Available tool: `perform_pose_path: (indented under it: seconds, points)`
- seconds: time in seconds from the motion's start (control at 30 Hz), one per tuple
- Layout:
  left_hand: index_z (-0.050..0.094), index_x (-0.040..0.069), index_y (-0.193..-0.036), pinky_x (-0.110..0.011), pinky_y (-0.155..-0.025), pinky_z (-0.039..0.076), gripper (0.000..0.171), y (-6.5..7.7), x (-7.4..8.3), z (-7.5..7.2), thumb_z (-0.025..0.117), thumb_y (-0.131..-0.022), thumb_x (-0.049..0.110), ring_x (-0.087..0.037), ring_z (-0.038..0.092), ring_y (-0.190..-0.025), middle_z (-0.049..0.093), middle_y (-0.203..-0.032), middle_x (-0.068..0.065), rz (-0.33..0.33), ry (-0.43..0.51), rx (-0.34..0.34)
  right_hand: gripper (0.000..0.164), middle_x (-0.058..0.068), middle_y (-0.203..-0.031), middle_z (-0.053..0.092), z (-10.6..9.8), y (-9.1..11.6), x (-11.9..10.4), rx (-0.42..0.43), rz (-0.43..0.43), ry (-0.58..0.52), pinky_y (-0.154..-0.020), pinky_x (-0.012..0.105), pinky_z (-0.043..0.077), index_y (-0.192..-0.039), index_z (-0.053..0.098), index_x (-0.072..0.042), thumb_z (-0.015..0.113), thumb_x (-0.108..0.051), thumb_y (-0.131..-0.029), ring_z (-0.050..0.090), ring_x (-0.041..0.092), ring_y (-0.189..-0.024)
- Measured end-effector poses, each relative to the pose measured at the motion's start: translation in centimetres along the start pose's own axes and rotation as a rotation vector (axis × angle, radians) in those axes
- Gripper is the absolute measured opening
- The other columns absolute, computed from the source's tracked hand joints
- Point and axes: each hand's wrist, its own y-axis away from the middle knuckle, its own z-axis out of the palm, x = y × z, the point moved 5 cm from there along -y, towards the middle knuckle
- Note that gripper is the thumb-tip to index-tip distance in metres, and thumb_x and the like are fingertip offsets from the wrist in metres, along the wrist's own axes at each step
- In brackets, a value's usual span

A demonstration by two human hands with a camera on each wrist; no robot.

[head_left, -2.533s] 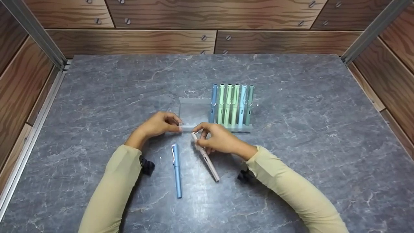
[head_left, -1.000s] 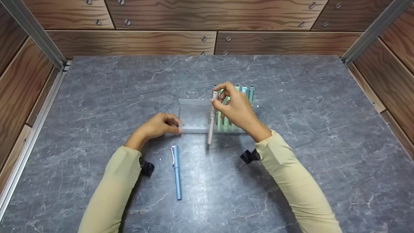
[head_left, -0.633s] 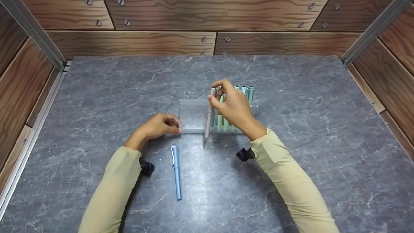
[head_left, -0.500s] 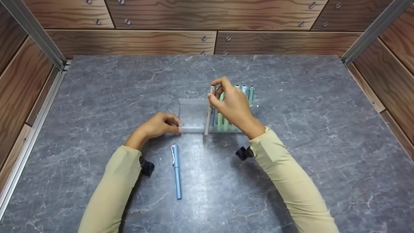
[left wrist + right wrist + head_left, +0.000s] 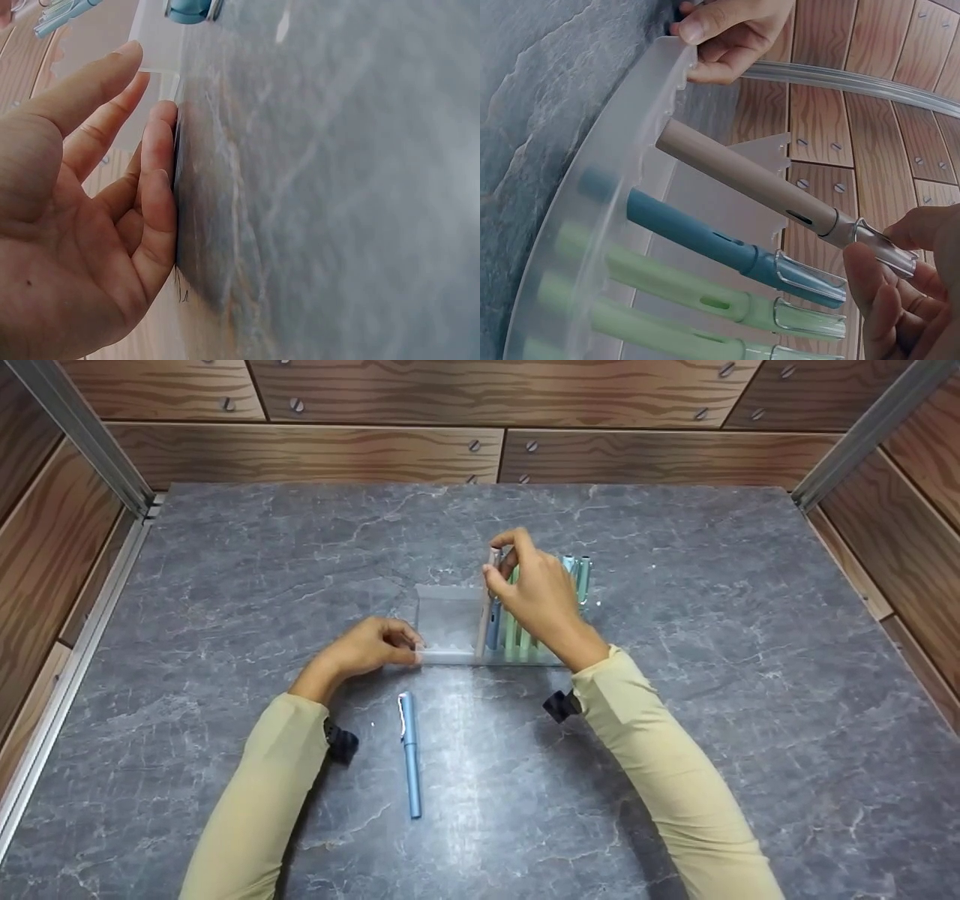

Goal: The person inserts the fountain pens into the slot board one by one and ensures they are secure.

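Observation:
My right hand (image 5: 541, 592) pinches a taupe fountain pen (image 5: 484, 619) by its capped end, between thumb and fingers. The pen stands nearly upright, its barrel end at the notched front rail of a clear pen stand (image 5: 446, 658). In the right wrist view that barrel end (image 5: 676, 139) is by a notch beside the dark blue pen (image 5: 694, 232). My left hand (image 5: 367, 651) holds the stand's left front corner between thumb and fingers. A metallic blue pen (image 5: 410, 754) lies on the table in front of the stand.
Light green pens (image 5: 679, 289), a light blue pen (image 5: 568, 566) and a dark green pen (image 5: 584, 577) stand in the right half of the stand, partly behind my right hand. Wood-patterned panels (image 5: 315, 454) border the grey marbled table (image 5: 712, 585).
My right hand has lifted the taupe pen off the table, turned it upright and brought it to the stand's rail beside the dark blue pen. My left hand has stayed at the corner.

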Motion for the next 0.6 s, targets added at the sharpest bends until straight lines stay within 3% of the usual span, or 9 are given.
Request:
perform_pose_path:
  seconds: [0.6]
  points:
    - [0.068, 0.001, -0.105, -0.022, -0.065, 0.041, 0.024, 0.04, 0.0, -0.06, 0.072, -0.083, 0.01, -0.009, 0.05, -0.074, 0.065, -0.088, 0.0, -0.023, -0.003, -0.001, 0.028, 0.001, -0.082, 0.067, 0.53, -0.46, 0.56, 0.039, 0.008, 0.066, -0.049, 0.027, 0.032, -0.118, 0.057, -0.012, 0.062, -0.025, -0.093, 0.049, 0.016, -0.056]
